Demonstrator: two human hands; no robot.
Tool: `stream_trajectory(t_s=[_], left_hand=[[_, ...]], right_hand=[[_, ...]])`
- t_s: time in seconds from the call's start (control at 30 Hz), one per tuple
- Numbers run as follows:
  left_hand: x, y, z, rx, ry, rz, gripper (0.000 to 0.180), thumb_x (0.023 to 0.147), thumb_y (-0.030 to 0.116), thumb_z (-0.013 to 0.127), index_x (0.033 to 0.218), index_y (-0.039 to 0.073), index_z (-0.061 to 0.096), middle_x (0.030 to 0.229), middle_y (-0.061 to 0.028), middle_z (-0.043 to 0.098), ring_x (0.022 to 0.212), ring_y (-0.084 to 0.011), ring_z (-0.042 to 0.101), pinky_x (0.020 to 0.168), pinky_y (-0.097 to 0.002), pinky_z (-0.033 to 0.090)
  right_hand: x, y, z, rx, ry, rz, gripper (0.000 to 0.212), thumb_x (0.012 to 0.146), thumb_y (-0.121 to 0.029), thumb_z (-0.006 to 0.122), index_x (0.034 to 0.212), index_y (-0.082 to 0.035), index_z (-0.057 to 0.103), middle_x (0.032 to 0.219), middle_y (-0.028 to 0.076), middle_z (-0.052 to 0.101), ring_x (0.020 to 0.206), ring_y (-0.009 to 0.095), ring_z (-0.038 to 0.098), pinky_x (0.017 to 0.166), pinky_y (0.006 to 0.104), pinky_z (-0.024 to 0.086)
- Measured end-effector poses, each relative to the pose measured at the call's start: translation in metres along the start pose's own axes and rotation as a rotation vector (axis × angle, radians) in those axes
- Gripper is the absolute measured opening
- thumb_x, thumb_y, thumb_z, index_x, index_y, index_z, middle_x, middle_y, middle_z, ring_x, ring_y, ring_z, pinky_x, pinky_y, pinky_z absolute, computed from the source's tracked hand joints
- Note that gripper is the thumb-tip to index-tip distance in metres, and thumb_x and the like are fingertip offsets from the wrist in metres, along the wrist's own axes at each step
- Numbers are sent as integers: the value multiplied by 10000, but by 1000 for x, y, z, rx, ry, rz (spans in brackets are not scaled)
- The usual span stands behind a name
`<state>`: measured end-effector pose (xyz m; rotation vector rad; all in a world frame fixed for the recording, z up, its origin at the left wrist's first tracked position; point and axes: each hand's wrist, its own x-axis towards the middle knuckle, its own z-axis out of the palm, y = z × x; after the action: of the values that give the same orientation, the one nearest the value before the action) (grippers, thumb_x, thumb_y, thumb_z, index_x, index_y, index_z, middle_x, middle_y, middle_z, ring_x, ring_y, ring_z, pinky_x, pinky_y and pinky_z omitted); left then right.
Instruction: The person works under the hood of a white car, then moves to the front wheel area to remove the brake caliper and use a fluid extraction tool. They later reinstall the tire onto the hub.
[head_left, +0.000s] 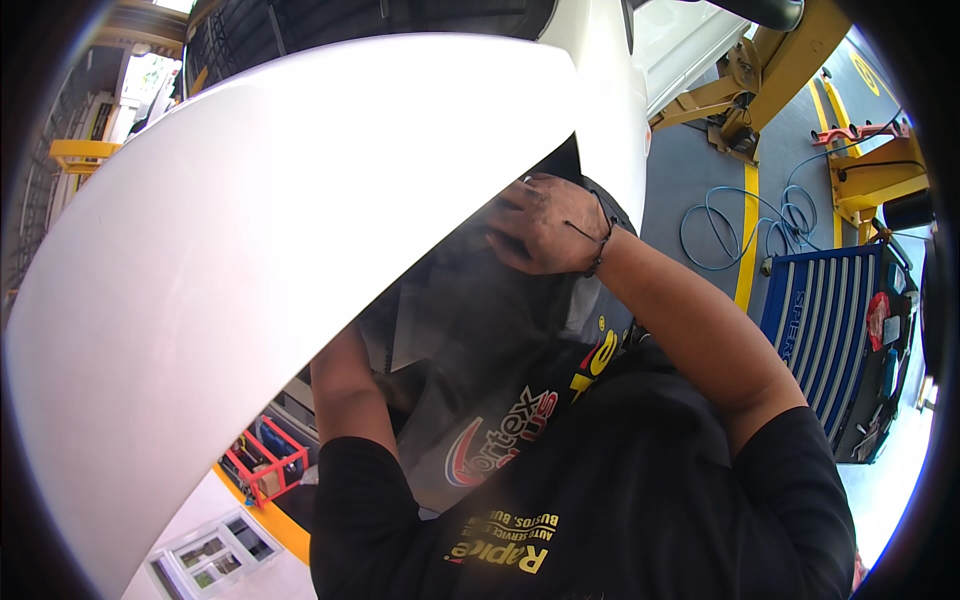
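A raised white car hood (250,220) fills the left and middle of the view. My right hand (550,225), with a dark cord bracelet on its wrist, is at the hood's lower edge near the fender. Its fingers are bent, and their tips and anything they grip are hidden. My left forearm (345,385) reaches up beneath the hood, which hides the left hand. Between my arms, a dark fender cover (450,350) with printed logos drapes over the car's side. Little of the engine bay shows in the shadow.
A yellow lift post (800,60) with its arm stands at upper right. Blue hose (715,225) lies coiled on the grey floor. A blue tool cabinet (825,335) with several drawers is at right. A red tool rack (275,460) sits at lower left.
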<state>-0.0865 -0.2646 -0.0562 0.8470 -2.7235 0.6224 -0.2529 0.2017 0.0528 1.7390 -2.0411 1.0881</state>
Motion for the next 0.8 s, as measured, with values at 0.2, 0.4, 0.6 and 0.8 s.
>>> stream_trajectory(t_s=[0.2, 0.4, 0.6, 0.8], left_hand=[[2, -21, 23, -15, 7, 15, 474, 890, 269, 655, 1297, 56, 538, 1350, -200, 492, 1275, -472, 490, 1050, -572, 432], [3, -20, 26, -88, 61, 58, 505, 897, 255, 627, 1338, 29, 525, 1360, -218, 496, 1255, -447, 512, 1046, -545, 438], [3, -13, 18, 24, 23, 63, 555, 905, 270, 617, 1397, 46, 492, 1383, -216, 501, 1242, -442, 528, 1032, -544, 449], [5, -14, 19, -96, -19, 69, 651, 894, 266, 638, 1479, 73, 426, 1427, -213, 476, 1268, -431, 522, 1065, -513, 447]], right_hand=[[2, -1, 1, 8, 15, -8, 155, 834, -219, 693, 880, -72, 680, 1066, 114, 587, 784, 287, 676, 751, 415, 569], [0, 1, 2, 1, 27, -11, 163, 829, -222, 698, 892, -72, 690, 1079, 115, 594, 788, 290, 678, 767, 420, 566], [-1, 0, 1, -12, 21, -5, 169, 823, -218, 702, 909, -71, 700, 1104, 115, 596, 793, 287, 681, 771, 419, 567], [0, 0, 1, -12, 26, -3, 172, 826, -220, 703, 913, -72, 700, 1106, 114, 593, 791, 286, 681, 769, 417, 569]])
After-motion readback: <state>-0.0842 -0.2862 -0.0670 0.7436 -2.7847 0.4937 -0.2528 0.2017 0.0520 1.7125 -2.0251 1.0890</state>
